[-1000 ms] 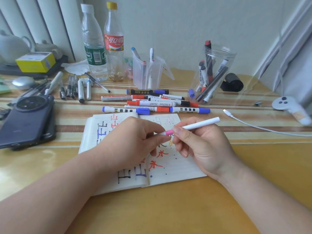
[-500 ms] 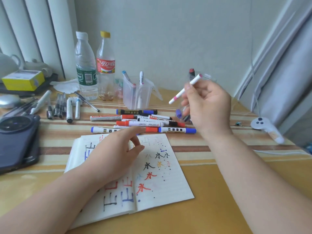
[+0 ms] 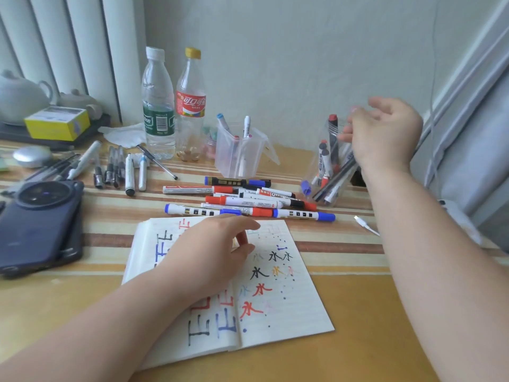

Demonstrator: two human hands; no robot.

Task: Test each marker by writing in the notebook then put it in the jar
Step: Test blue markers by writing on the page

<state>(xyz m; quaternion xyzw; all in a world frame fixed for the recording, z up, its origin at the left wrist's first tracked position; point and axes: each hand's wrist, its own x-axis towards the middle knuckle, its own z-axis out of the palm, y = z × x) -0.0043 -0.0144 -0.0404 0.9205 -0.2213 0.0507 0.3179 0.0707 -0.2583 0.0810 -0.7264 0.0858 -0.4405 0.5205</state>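
Your desk is a yellow wooden top with a striped mat across its middle, pushed up against a pale wall.

The notebook lies open in front of you, its pages filled with black, red, blue and orange test characters. Your left hand rests flat on the left page and the fold. Its fingers are relaxed and hold nothing.

Your right hand is raised over the jar, fingers loosely spread and empty. It is blurred, so I cannot tell whether a fingertip touches the rim. The jar is clear and stands at the back right of the mat. It holds several markers standing at a lean.

The loose markers lie in a heap just beyond the notebook's top edge, between it and a clear cup that holds a few pens.

Two bottles stand left of the cup. A dark phone lies at the left edge of the desk. A white cable ends near your right forearm.
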